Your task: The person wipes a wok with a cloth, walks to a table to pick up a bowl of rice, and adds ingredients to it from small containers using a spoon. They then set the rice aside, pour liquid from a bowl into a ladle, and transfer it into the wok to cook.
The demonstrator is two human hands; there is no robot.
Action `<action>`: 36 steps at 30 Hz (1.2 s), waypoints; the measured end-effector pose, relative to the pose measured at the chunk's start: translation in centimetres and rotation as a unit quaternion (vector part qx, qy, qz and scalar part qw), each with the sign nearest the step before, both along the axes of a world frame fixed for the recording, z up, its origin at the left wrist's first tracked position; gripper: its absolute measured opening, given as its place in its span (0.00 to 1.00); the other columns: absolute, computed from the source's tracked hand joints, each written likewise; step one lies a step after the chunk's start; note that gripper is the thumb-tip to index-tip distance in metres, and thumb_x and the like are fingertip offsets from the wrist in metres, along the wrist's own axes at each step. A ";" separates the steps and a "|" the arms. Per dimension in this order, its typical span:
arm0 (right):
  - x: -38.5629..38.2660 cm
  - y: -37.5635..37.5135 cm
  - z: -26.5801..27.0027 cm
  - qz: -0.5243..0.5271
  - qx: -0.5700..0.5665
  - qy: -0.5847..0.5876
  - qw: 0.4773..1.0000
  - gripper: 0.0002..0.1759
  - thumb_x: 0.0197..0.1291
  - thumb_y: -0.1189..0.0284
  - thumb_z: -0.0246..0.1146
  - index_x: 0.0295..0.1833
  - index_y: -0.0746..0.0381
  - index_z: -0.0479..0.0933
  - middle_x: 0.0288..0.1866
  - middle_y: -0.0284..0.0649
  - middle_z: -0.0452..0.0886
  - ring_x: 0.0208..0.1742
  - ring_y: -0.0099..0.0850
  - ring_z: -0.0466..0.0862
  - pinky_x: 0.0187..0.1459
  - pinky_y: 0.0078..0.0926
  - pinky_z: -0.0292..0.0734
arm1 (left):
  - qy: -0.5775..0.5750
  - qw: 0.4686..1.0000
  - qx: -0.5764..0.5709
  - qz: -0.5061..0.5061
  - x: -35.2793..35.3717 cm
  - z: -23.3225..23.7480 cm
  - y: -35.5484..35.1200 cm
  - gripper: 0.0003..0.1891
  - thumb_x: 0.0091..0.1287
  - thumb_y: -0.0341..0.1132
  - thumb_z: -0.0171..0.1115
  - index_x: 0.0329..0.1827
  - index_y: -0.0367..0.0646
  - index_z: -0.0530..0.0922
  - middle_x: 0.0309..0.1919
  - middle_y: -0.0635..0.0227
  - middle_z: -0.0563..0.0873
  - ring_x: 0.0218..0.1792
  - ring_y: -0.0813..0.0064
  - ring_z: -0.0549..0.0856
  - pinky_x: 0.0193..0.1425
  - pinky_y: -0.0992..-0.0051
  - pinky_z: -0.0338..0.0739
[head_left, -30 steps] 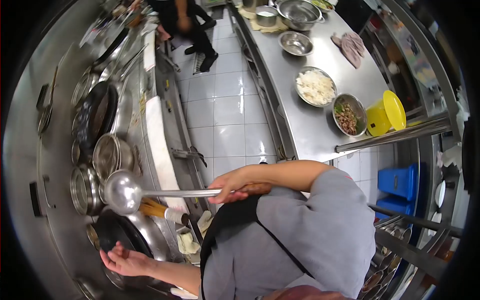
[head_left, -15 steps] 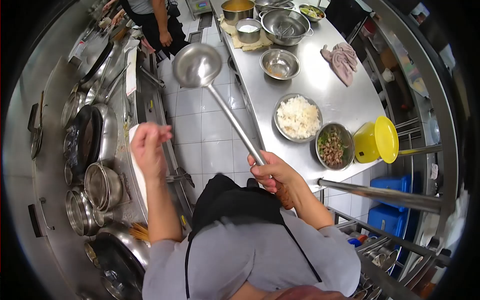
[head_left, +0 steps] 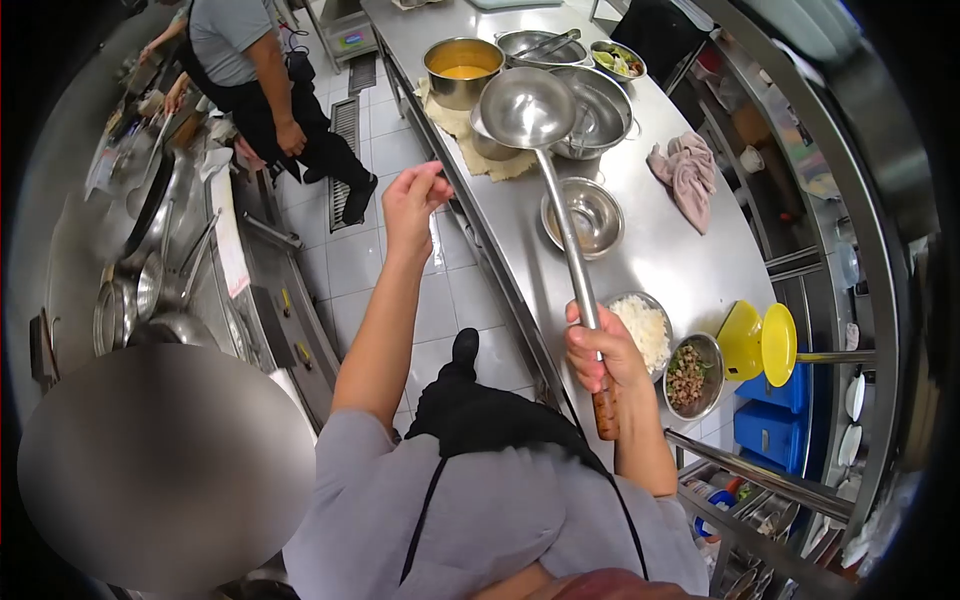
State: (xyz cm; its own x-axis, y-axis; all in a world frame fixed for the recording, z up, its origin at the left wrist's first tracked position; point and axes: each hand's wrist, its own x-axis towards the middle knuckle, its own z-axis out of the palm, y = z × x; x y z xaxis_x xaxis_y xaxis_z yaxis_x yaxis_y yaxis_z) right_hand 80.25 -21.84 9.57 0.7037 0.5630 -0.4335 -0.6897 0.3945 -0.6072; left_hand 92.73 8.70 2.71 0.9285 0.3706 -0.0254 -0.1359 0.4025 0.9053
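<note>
My right hand (head_left: 608, 352) is wrapped round the handle of a long metal ladle (head_left: 567, 205) with a brown grip end. The ladle's round bowl hangs over the steel table, in front of a colander-like pot (head_left: 600, 125) and a small pot. My left hand (head_left: 412, 212) is raised over the floor beside the table edge, fingers curled together; whether they hold anything small is hidden. Nearest my right hand stand a bowl of white rice (head_left: 643, 335), partly covered by it, and a bowl of chopped meat and greens (head_left: 692, 376). An empty steel bowl (head_left: 583, 218) lies behind the ladle shaft.
A pot of orange liquid (head_left: 463, 72) stands at the table's far side. A pink cloth (head_left: 686, 180) and yellow containers (head_left: 740, 340) are at the right. Another person (head_left: 240, 90) stands beside the stove counter on the left. A blurred grey oval covers the lower left.
The view has turned left. The ladle has swung from above the floor to above the table. My left hand has moved away from the stove counter towards the table edge.
</note>
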 end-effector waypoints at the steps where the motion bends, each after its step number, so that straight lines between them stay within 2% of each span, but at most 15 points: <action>1: 0.8 1.0 0.5 -0.019 -0.006 0.005 1.000 0.13 0.62 0.77 0.64 0.51 0.60 0.71 0.19 0.28 0.64 0.12 0.17 0.65 0.08 0.17 0.62 | 0.009 1.000 -0.008 -0.006 2.1 -0.1 0.8 0.12 0.74 0.34 0.58 0.52 0.34 0.80 0.32 0.67 0.85 0.34 0.73 0.86 0.44 0.73 0.84; 4: 3.2 2.8 1.0 -0.044 -0.025 0.016 0.999 0.13 0.63 0.78 0.64 0.51 0.60 0.71 0.19 0.28 0.64 0.11 0.17 0.65 0.08 0.18 0.62 | 0.053 0.999 -0.005 -0.009 9.2 -0.9 2.9 0.14 0.73 0.35 0.59 0.55 0.34 0.80 0.34 0.64 0.86 0.37 0.71 0.87 0.44 0.72 0.84; 8: 5.3 5.0 1.8 -0.084 -0.051 0.015 0.995 0.13 0.64 0.77 0.64 0.52 0.61 0.71 0.20 0.28 0.65 0.11 0.17 0.65 0.09 0.17 0.62 | 0.077 0.996 0.047 0.002 20.4 -3.7 6.4 0.16 0.70 0.39 0.64 0.48 0.32 0.79 0.35 0.63 0.85 0.34 0.71 0.85 0.38 0.74 0.84; 11: 6.6 6.0 2.4 -0.093 -0.057 0.006 0.994 0.13 0.64 0.77 0.63 0.53 0.61 0.71 0.20 0.28 0.65 0.11 0.17 0.66 0.09 0.17 0.63 | 0.163 0.978 0.120 0.043 27.1 -3.6 8.0 0.15 0.67 0.36 0.65 0.44 0.28 0.81 0.37 0.57 0.86 0.32 0.70 0.86 0.29 0.73 0.83; 14: 7.9 6.7 3.1 -0.097 -0.074 -0.006 0.992 0.14 0.64 0.77 0.63 0.54 0.62 0.71 0.20 0.28 0.65 0.12 0.17 0.67 0.09 0.18 0.64 | 0.204 0.971 0.113 0.048 30.4 -2.4 8.3 0.16 0.64 0.33 0.68 0.45 0.25 0.80 0.37 0.55 0.86 0.32 0.66 0.88 0.29 0.70 0.86; 16: 8.8 7.2 3.7 -0.098 -0.092 -0.014 0.991 0.15 0.64 0.77 0.63 0.56 0.62 0.71 0.20 0.28 0.66 0.12 0.16 0.67 0.10 0.17 0.65 | 0.182 0.976 0.112 0.038 32.3 -3.7 8.5 0.17 0.61 0.31 0.69 0.45 0.22 0.80 0.38 0.52 0.86 0.31 0.63 0.89 0.27 0.69 0.86; 18: 9.7 7.6 4.1 -0.094 -0.111 -0.025 0.989 0.16 0.64 0.76 0.63 0.56 0.63 0.71 0.21 0.28 0.66 0.12 0.16 0.68 0.10 0.17 0.66 | 0.193 0.975 0.109 0.012 32.8 -4.3 8.8 0.18 0.60 0.29 0.69 0.46 0.21 0.80 0.39 0.51 0.86 0.31 0.63 0.89 0.26 0.68 0.86; 21: 11.6 8.4 4.4 -0.081 -0.139 -0.044 0.986 0.17 0.64 0.75 0.63 0.57 0.63 0.71 0.21 0.28 0.67 0.12 0.16 0.69 0.10 0.17 0.67 | 0.216 0.971 0.095 0.039 31.6 -3.2 8.8 0.14 0.59 0.28 0.68 0.44 0.23 0.81 0.40 0.52 0.86 0.31 0.64 0.89 0.27 0.68 0.87; 24: 14.0 9.3 4.9 -0.065 -0.171 -0.069 0.981 0.19 0.64 0.76 0.63 0.60 0.65 0.72 0.21 0.28 0.69 0.12 0.16 0.70 0.10 0.18 0.67 | 0.191 0.967 0.167 0.037 31.4 -3.5 9.0 0.06 0.61 0.24 0.65 0.34 0.30 0.77 0.34 0.56 0.82 0.29 0.64 0.87 0.31 0.68 0.89; 27: 16.4 10.4 5.4 -0.051 -0.235 -0.127 0.962 0.23 0.65 0.76 0.62 0.65 0.65 0.72 0.23 0.30 0.73 0.13 0.17 0.72 0.11 0.18 0.68 | 0.185 0.961 0.199 0.057 31.8 -4.5 9.1 0.06 0.61 0.23 0.64 0.32 0.32 0.74 0.32 0.59 0.80 0.28 0.66 0.85 0.32 0.67 0.89; 30: 18.0 11.8 5.6 -0.036 -0.324 -0.195 0.925 0.24 0.65 0.76 0.61 0.66 0.63 0.72 0.23 0.31 0.74 0.13 0.18 0.73 0.12 0.19 0.69 | 0.151 0.970 0.188 0.041 31.3 -5.9 9.5 0.06 0.62 0.23 0.64 0.32 0.34 0.73 0.33 0.60 0.79 0.29 0.66 0.84 0.34 0.67 0.89; 36: 20.1 13.9 5.7 0.012 -0.427 -0.264 0.865 0.24 0.63 0.76 0.59 0.66 0.61 0.73 0.20 0.31 0.74 0.14 0.21 0.75 0.15 0.24 0.72 | 0.122 0.986 0.115 0.019 28.5 -5.7 9.5 0.10 0.68 0.26 0.61 0.30 0.41 0.69 0.33 0.63 0.78 0.33 0.69 0.83 0.41 0.66 0.89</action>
State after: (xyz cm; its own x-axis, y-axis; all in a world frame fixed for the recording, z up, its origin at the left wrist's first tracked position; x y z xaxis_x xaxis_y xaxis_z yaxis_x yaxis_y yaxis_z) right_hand 100.40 -7.92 15.26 0.9228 0.2137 -0.3204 -0.2290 -0.3645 -0.9026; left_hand 121.26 18.23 -2.95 0.8908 0.4263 -0.1570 0.0859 0.1813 0.9797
